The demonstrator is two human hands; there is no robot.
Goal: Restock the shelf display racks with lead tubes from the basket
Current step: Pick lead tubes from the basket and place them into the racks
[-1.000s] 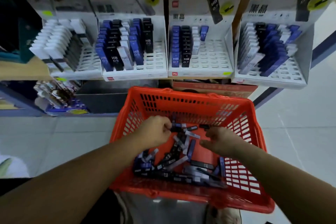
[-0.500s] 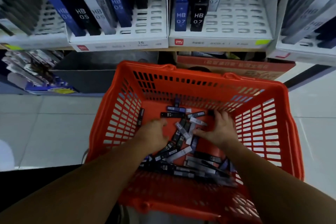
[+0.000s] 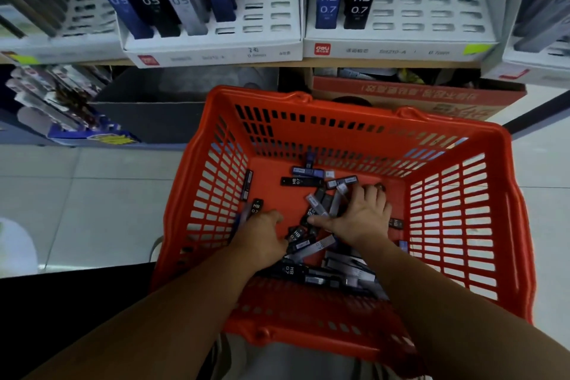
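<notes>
An orange plastic basket (image 3: 462, 213) sits below me, with several black, blue and grey lead tubes (image 3: 300, 181) loose on its bottom. My left hand (image 3: 262, 237) is curled at the left of the pile, and a blurred blue tube and a black HB 0.7 tube stick out past its knuckles. My right hand (image 3: 362, 216) lies over the middle of the pile with fingers spread on the tubes and thumb stretched left. Above, the white HB 0.5 rack (image 3: 212, 51) and the HB 0.7 rack (image 3: 398, 49) hold upright tubes and have open slots on their right sides.
More white racks flank the two at the far left and right. Under the shelf are a dark open box (image 3: 148, 114), an orange cardboard box (image 3: 416, 95) and packaged goods (image 3: 61, 102). Pale floor tiles (image 3: 92, 210) lie to the left of the basket.
The view has dropped from the racks toward the basket. Both hands have reached deeper in. The left hand shifted left with its tubes, and the right hand spread over the pile.
</notes>
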